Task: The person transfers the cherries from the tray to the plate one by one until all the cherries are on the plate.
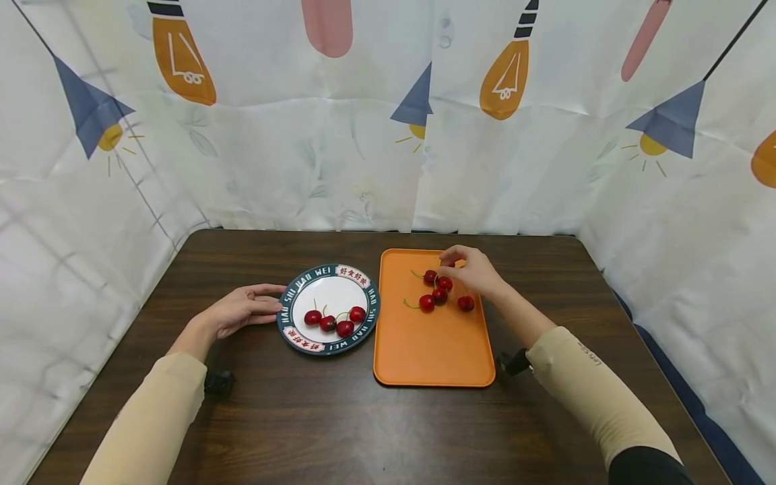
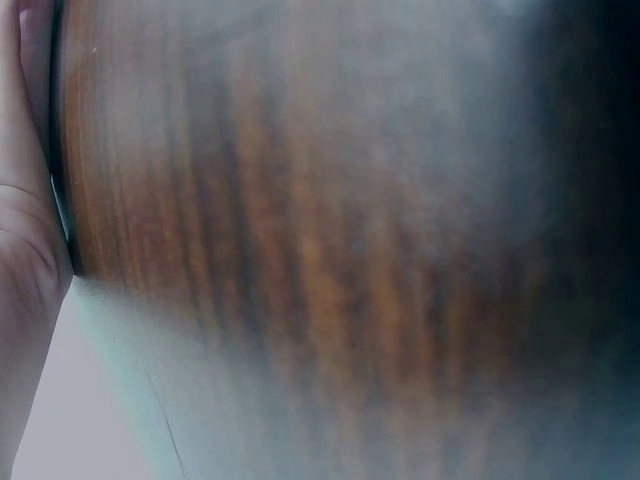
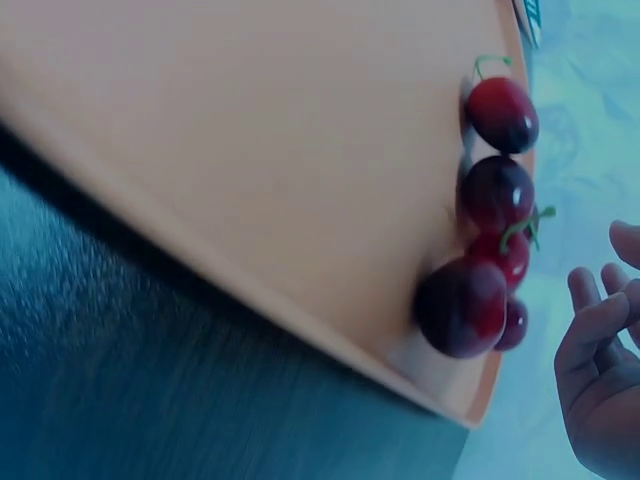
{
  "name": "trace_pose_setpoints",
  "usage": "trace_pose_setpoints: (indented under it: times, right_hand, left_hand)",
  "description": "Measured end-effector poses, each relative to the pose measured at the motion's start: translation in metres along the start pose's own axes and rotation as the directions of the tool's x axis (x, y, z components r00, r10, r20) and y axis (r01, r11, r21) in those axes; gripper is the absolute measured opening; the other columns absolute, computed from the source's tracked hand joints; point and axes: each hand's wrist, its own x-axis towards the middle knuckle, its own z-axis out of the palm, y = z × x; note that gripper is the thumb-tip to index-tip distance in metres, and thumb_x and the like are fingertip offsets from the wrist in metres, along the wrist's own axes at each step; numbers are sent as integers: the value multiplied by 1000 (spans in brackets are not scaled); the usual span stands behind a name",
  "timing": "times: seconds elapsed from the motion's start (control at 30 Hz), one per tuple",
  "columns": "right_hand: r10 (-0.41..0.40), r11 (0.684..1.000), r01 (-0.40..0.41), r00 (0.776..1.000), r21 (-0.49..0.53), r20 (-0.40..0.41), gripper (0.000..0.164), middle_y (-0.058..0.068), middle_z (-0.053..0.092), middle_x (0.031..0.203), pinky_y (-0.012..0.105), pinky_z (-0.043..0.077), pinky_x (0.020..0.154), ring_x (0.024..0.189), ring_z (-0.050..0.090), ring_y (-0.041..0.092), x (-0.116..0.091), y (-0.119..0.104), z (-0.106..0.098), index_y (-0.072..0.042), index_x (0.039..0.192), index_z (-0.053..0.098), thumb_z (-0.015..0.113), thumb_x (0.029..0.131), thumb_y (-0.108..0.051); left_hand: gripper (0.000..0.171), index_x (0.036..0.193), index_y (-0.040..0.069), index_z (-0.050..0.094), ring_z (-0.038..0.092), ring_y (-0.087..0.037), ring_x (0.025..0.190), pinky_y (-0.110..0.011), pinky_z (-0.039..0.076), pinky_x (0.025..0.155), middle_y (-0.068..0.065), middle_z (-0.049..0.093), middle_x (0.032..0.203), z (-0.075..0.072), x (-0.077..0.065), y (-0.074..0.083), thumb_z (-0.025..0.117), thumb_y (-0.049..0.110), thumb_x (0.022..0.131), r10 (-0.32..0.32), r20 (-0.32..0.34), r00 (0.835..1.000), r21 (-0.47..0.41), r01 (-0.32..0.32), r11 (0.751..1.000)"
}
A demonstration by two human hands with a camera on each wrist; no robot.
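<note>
My left hand [image 1: 242, 310] reaches in from the left with its fingers extended, fingertips right at the rim of a round plate [image 1: 330, 293] with a dark green patterned border. Several red cherries [image 1: 345, 329] lie on the plate's white middle. My right hand [image 1: 475, 271] is over the far right part of an orange tray [image 1: 433, 350], thumb and fingers bent together around a dark red cherry [image 1: 448, 264], mostly hidden by them. Close below are several more cherries [image 1: 427, 303], some with green stems. The right wrist view shows cherries [image 3: 460, 305] beside the bent fingers [image 3: 590, 325].
Plate and tray stand side by side on a dark wooden table [image 1: 291, 417]. A white curtain [image 1: 261, 155] printed with bulbs and lamps hangs behind and at both sides. The left wrist view shows mostly blurred wood grain [image 2: 300, 220].
</note>
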Motion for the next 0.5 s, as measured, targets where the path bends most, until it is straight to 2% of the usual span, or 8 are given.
trace_pose_setpoints:
  times: [0.2, 0.33, 0.5]
  right_hand:
    - [51, 999, -51, 998, -14, -28, 30, 12, 68, 114, 51, 50, 100, 115, 58, 34, 4, 5, -5, -4, 124, 66, 72, 98, -18]
    - [82, 996, -83, 995, -23, -49, 31, 15, 68, 116, 54, 45, 106, 119, 56, 36, 8, 11, -8, -2, 125, 66, 71, 98, -17]
    - [94, 995, -95, 994, -25, -62, 31, 18, 68, 117, 55, 45, 107, 119, 57, 38, 13, 18, -9, -1, 125, 66, 71, 98, -15]
  left_hand:
    - [69, 158, -4, 28, 70, -20, 109, -38, 55, 97, -12, 71, 123, 0, 0, 0, 65, 5, 101, 0, 1, 1000, -6, 0, 1000]
    - [68, 158, -5, 29, 70, -20, 109, -38, 55, 97, -12, 71, 123, 0, 1, -1, 65, 5, 101, 5, 3, 1000, 0, -5, 1000]
    - [68, 158, -4, 29, 70, -19, 109, -38, 55, 97, -12, 70, 123, -1, 1, -2, 65, 5, 101, 5, -2, 1000, 10, -5, 1000]
